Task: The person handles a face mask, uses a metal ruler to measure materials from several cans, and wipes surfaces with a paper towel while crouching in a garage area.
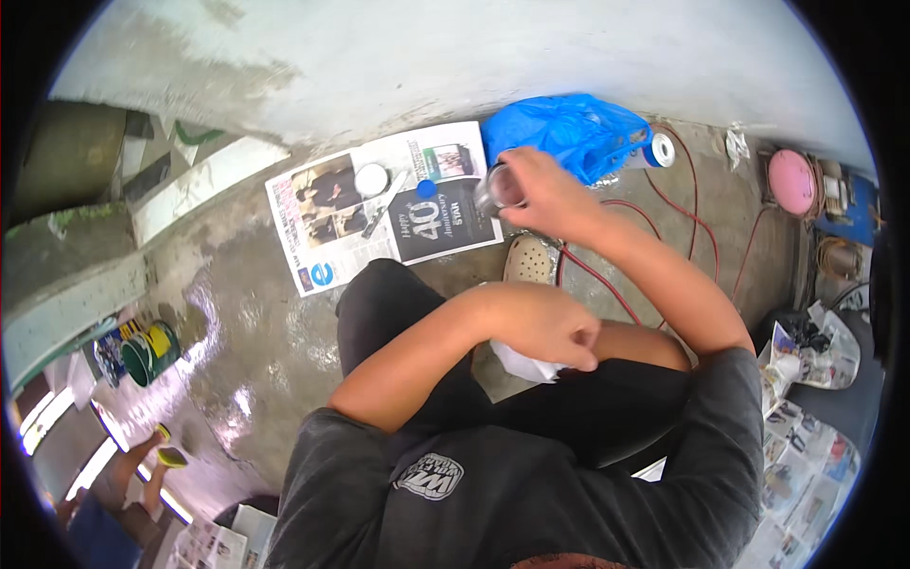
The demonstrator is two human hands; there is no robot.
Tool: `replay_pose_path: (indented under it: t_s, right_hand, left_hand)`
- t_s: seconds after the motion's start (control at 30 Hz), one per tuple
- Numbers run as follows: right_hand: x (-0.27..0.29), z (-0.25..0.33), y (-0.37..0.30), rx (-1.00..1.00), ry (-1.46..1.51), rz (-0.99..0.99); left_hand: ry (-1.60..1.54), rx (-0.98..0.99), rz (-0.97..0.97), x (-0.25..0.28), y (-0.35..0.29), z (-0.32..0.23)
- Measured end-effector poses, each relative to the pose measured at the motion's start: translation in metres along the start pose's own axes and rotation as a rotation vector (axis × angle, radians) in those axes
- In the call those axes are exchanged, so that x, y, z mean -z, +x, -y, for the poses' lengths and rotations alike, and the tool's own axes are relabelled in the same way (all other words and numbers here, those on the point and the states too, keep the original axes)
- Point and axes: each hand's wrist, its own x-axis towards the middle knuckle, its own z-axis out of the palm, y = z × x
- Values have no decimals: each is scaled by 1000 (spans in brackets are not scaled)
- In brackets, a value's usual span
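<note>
My right hand (545, 197) reaches forward over the newspaper's right edge, its fingers wrapped round a clear jar (500, 188) that is tilted on its side. My left hand (559, 327) is closed above my folded legs, with a crumpled white cloth (526, 362) showing beneath it; whether it is cloth or paper is hard to tell. On the spread newspaper (346, 256) rest a white round container or lid (372, 180), a blue cap (426, 190) and a slim pale tool (382, 207).
A blue plastic bag (569, 133) lies against the wall, beside a white cylinder (661, 150). A red hose (607, 284) loops across the floor near a beige clog (529, 261). A green bucket (150, 353) stands left; someone's feet (169, 458) show at lower left.
</note>
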Motion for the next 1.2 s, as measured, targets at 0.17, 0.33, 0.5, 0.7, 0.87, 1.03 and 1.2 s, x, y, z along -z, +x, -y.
replay_pose_path:
  t_s: [0.17, 0.33, 0.5, 0.7, 0.87, 1.03, 1.2]
  right_hand:
    - [-139, 11, 33, 208, -64, 110]
    - [-237, 41, 60, 131, -51, 60]
    - [-263, 38, 73, 70, -81, 59]
    - [-261, 51, 62, -21, -104, -93]
    - [-272, 61, 65, -80, -212, 0]
    - [-277, 61, 66, -117, -304, 34]
    - [-279, 62, 65, -106, -270, 3]
  left_hand:
    - [-375, -320, -561, 19, 3, 17]
    - [-436, -144, -961, 20, 6, 43]
    - [-409, -122, -1056, 22, -9, 40]
    - [-286, -82, -1146, 28, -23, 49]
    - [-268, -80, -1144, 33, -13, 50]
    - [-234, -76, -1149, 32, -12, 54]
    - [-226, -70, -1138, 33, -15, 56]
